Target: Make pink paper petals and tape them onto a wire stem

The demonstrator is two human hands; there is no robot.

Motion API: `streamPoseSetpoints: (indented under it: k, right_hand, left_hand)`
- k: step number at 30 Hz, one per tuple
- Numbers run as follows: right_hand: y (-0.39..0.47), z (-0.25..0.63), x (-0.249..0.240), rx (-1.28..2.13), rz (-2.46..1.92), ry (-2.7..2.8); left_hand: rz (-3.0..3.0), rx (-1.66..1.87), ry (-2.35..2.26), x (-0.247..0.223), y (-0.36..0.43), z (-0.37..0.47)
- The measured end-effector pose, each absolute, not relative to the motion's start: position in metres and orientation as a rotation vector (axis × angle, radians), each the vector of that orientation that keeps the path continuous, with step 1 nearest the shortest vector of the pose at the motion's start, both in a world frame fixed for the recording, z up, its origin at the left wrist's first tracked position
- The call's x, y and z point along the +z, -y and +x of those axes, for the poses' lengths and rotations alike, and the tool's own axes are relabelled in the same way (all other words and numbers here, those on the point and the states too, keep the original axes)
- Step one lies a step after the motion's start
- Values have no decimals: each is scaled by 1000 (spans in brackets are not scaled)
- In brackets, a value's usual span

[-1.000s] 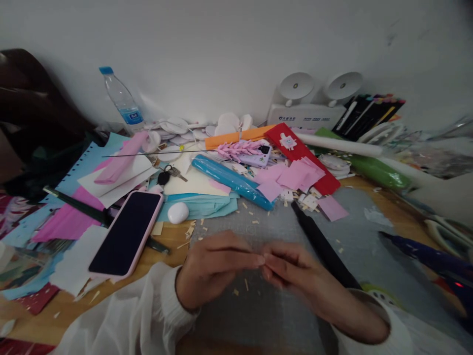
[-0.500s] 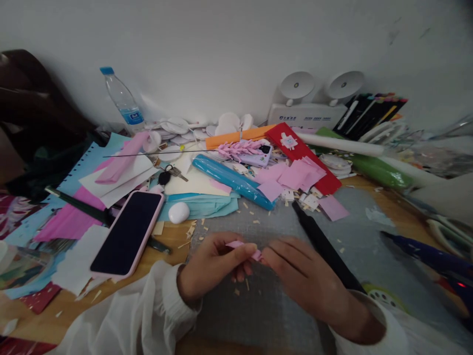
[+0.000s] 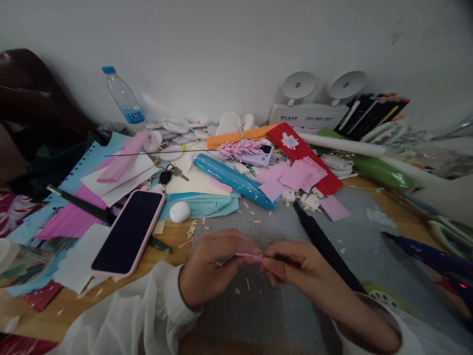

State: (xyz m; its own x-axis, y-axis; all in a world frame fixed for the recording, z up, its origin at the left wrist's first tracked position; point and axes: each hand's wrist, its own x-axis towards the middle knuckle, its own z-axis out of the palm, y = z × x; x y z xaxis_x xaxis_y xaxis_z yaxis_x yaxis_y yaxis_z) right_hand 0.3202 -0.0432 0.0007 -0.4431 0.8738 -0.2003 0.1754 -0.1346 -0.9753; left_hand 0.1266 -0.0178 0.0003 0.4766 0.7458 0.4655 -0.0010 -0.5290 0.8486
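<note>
A small pink piece of paper (image 3: 249, 255), now a narrow strip, is held above the grey mat (image 3: 273, 315). My left hand (image 3: 214, 268) pinches its left part between thumb and fingers. The fingertips of my right hand (image 3: 295, 271) close on its right end, so both hands nearly meet. Beyond them lie loose pink paper squares (image 3: 293, 175), several overlapping. A stem of pink folded petals on a thin dark wire (image 3: 242, 148) rests across the pile at the back.
A phone (image 3: 127, 234) and a white oval case (image 3: 180, 212) lie left. A long black tool (image 3: 325, 246) slants beside my right hand; a dark blue glue gun (image 3: 428, 256) with a red light is farther right. Blue roll (image 3: 232, 180), water bottle (image 3: 125, 98) and marker pens (image 3: 373, 116) stand behind.
My left hand has rolled over the pink paper, which now shows edge-on as a thin strip. My right hand has turned, its thumb now showing at the paper's right end.
</note>
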Motion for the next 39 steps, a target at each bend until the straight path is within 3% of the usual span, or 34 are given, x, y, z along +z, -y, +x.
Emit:
streamPoseSetpoints:
  k: [2, 4, 11, 19, 23, 28, 32, 39]
  right_hand:
    - [43, 323, -1, 1933, -1101, 1431]
    - [44, 324, -3, 2024, -1044, 1323]
    - [49, 310, -11, 1530, -1051, 1171]
    - [55, 292, -13, 1643, -1040, 1394]
    - [57, 297, -9, 1396, -1113, 1571]
    - [53, 310, -4, 1027, -1069, 1489]
    - [50, 312, -5, 1050, -1017, 1435]
    - [48, 310, -2, 1076, -1091, 1429]
  left_hand:
    - [1904, 1093, -557, 1, 18, 126]
    - [1806, 1095, -587, 0, 18, 126]
    - [1244, 1104, -608, -11, 21, 135]
    - [1331, 1098, -775, -7, 30, 133]
    - [1260, 1105, -760, -5, 26, 129]
    - [1492, 1126, -834, -2, 18, 127]
    - [1821, 1053, -794, 1, 17, 125]
    - [2164, 1217, -774, -1, 14, 121]
